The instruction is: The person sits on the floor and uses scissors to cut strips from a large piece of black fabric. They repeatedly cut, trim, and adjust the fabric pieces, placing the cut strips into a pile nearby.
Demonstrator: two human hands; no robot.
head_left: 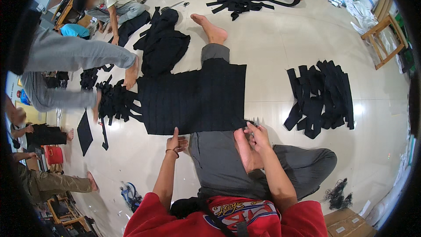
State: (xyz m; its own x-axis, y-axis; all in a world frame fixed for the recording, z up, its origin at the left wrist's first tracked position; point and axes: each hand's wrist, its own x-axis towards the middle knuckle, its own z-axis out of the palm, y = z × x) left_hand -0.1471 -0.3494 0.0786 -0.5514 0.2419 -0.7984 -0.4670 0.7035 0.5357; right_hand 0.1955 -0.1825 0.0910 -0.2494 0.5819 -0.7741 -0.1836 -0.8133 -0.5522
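Note:
A wide black cloth (193, 98) lies across my outstretched lower leg, with parallel lines running down its left part. At its near edge my left hand (176, 142) rests with the fingers apart, the fingertips touching the cloth and gripping nothing. My right hand (258, 138) is closed at the cloth's near right corner, which it appears to pinch. Thin grey points, perhaps scissor tips, show just beyond these fingers; what they belong to is hidden. My bare foot (243, 149) is tucked beneath this hand.
Black strips (322, 96) lie to the right, with more tangled strips (116, 101) at the left. Beyond the cloth is a black fabric heap (164, 44). A person in grey trousers (79, 52) stands close at left; others sit on the floor. A wooden stool (386, 39) stands far right.

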